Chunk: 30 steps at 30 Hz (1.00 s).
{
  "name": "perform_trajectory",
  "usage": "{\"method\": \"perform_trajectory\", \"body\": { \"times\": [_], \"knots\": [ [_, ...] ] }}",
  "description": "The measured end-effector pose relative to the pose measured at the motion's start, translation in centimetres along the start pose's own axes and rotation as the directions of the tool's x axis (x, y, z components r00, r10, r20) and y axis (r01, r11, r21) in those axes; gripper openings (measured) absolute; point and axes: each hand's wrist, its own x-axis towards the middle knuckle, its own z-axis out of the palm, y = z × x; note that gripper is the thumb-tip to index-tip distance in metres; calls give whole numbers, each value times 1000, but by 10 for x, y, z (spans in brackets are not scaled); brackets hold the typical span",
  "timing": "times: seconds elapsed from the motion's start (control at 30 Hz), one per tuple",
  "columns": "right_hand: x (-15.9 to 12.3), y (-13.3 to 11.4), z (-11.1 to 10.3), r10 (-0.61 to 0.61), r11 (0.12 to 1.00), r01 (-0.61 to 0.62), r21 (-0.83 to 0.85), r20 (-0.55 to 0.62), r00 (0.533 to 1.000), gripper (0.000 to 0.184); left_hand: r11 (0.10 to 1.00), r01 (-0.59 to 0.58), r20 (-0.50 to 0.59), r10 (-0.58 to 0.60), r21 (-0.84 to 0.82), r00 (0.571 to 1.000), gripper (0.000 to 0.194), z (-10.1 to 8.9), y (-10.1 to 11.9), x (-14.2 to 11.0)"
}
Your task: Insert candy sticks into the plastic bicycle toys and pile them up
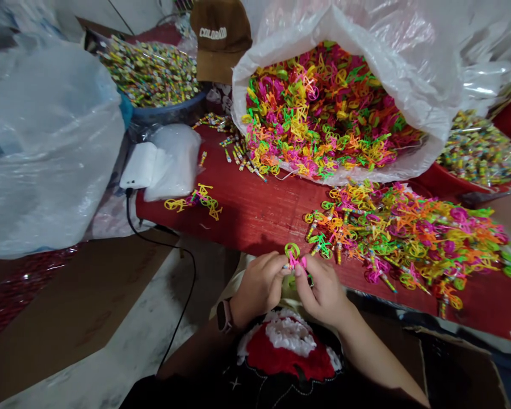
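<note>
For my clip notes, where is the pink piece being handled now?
The pink piece is below and slightly right of centre in the head view, pinched between the left hand and right hand by the red table.

Left hand, right hand pinch pink plastic; 1 open sack beyond.

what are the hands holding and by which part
The left hand and right hand pinch a small plastic piece around its pink part; exact finger contacts are partly hidden.
</note>
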Motion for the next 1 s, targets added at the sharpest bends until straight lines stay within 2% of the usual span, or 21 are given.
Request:
{"method": "perform_trajectory", "body": {
  "times": [0.13, 0.2, 0.27, 0.33, 0.4, 0.5, 0.57, 0.63, 0.7, 0.73, 0.77, 0.8, 0.83, 0.9, 1.0],
  "knots": [
    [3, 1, -2, 58, 998, -59, 38, 19, 998, 23, 996, 3, 65, 3, -84, 998, 28, -3, -3, 6],
    [9, 6, -15, 111, 994, -111, 17, 33, 993, 23, 992, 49, 104, -37, -118, 994, 27, -6, -7, 13],
    [18, 18, -41, 155, 986, -155, -52, -6, 988, 24, 991, 89, 98, -80, -96, 992, 29, -9, -15, 22],
    [27, 34, -72, 197, 961, -208, -180, -73, 978, 27, 993, 114, 46, -113, -31, 993, 35, -15, -30, 34],
    [36, 53, -100, 280, 891, -291, -348, -82, 956, 24, 986, 157, -37, -155, 55, 987, 35, -24, -51, 51],
    [51, 70, -119, 302, 769, -355, -531, -188, 935, 19, 932, 264, -169, -226, 248, 959, 30, -44, -88, 89],
    [68, 69, -116, 228, 732, -328, -597, -239, 944, 25, 846, 373, -243, -298, 381, 923, 32, -59, -113, 120],
    [94, 62, -105, 179, 740, -264, -619, -197, 964, 28, 751, 472, -257, -396, 461, 882, 41, -73, -134, 152],
    [130, 58, -93, 210, 754, -231, -615, -108, 972, 29, 699, 505, -172, -492, 506, 853, 47, -81, -152, 180],
    [151, 59, -87, 264, 740, -247, -625, -67, 962, 31, 704, 492, -125, -506, 512, 853, 48, -83, -160, 192],
    [172, 64, -82, 355, 707, -292, -644, -34, 934, 37, 709, 479, -89, -512, 517, 854, 49, -83, -166, 202],
    [192, 70, -78, 475, 660, -360, -659, -5, 880, 45, 716, 464, -54, -515, 521, 856, 50, -81, -172, 210],
    [210, 79, -73, 533, 637, -395, -662, 7, 846, 53, 724, 448, -26, -512, 524, 858, 51, -79, -177, 216],
    [240, 98, -64, 595, 609, -435, -663, 20, 804, 69, 739, 422, 19, -506, 525, 862, 58, -71, -185, 225],
    [262, 120, -50, 616, 599, -455, -659, 17, 788, 86, 760, 398, 52, -490, 514, 870, 71, -60, -194, 231]
  ]
}}
